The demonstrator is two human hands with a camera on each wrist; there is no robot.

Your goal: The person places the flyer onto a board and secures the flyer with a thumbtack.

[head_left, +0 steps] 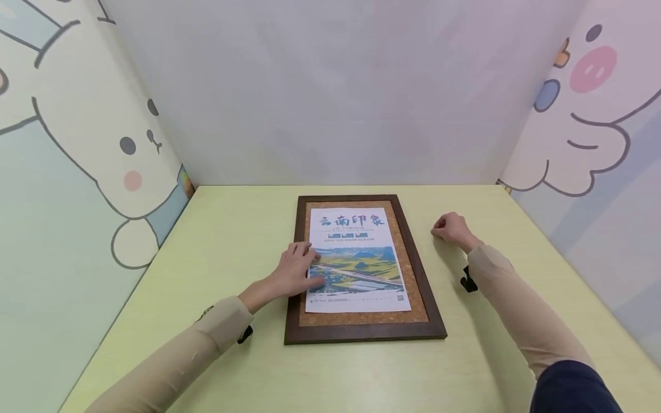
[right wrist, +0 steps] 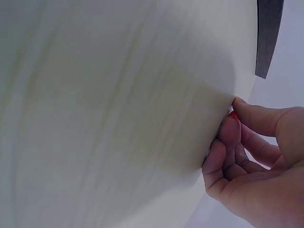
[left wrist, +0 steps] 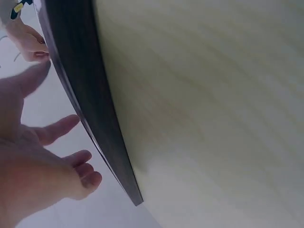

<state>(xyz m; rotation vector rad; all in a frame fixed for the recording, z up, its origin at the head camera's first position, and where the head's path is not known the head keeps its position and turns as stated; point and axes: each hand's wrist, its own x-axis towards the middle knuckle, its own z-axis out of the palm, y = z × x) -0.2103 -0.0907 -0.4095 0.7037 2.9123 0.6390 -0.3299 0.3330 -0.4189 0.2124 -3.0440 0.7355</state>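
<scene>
A white poster [head_left: 356,269] with a colourful landscape print and Chinese lettering lies on a cork board [head_left: 361,319] in a dark brown wooden frame [head_left: 366,331]. My left hand [head_left: 295,271] reaches over the frame's left side, fingers spread and relaxed at the poster's left edge. Low in the left wrist view, the left hand [left wrist: 38,161] shows beyond the frame's dark edge [left wrist: 95,85]. To the right of the board, my right hand [head_left: 454,230] is down at the tabletop. In the right wrist view its thumb and fingertips pinch a small red thing [right wrist: 233,115], mostly hidden by them.
The board lies flat on a pale yellow-green table [head_left: 227,229]. A plain light wall [head_left: 330,103] stands behind it. Side panels with cartoon animals [head_left: 119,143] flank the table left and right. Dark bands show at both wrists.
</scene>
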